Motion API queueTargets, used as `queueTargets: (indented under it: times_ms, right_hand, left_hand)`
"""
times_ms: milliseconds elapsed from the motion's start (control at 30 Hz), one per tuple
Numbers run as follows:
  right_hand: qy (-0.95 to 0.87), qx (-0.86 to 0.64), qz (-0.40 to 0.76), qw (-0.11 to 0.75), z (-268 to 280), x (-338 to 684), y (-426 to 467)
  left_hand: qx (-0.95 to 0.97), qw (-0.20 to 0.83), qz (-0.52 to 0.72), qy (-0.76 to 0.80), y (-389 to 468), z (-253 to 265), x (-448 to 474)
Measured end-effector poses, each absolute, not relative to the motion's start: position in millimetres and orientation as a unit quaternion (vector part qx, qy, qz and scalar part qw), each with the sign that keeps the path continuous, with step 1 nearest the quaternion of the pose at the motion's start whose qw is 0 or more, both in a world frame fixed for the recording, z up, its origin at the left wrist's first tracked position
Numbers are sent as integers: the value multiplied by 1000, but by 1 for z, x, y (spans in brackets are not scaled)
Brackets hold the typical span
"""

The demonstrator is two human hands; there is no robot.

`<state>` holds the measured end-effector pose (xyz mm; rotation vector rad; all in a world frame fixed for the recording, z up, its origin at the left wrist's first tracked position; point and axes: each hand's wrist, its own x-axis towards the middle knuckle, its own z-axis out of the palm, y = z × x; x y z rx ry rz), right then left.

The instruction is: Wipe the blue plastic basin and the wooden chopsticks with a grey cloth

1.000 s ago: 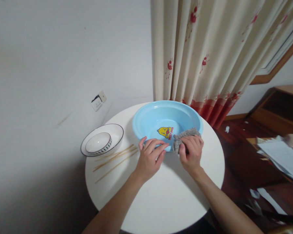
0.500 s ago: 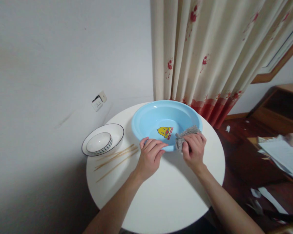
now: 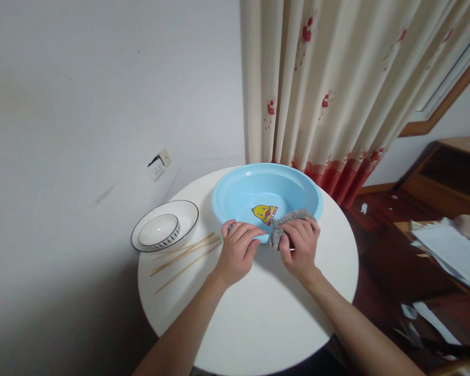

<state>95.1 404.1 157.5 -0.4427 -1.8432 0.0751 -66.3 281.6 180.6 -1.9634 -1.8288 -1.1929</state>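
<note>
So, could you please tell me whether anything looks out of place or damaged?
Nothing looks amiss at the blue basin, but the large bowl appears to overhang the table at left, and the wall socket shows a dark gap, perhaps damage.

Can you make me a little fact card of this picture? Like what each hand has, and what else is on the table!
Left hand: holds the near rim of the blue basin
Right hand: grips a gray cloth at the basin's near rim, right of the left hand
Inside the basin: a yellow duck picture on the bottom
Left of the basin: a small bowl sitting in a larger bowl; thin wooden sticks nearby
Table: round, white
Behind: cream curtain with red flowers
</note>
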Motion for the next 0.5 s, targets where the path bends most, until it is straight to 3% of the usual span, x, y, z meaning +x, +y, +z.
queueTargets:
  times_ms: [500]
  right_hand:
    - [-759,-241,25,604,146,106,445]
  left_hand:
    - [-661,105,-413,-617,277,174,-70]
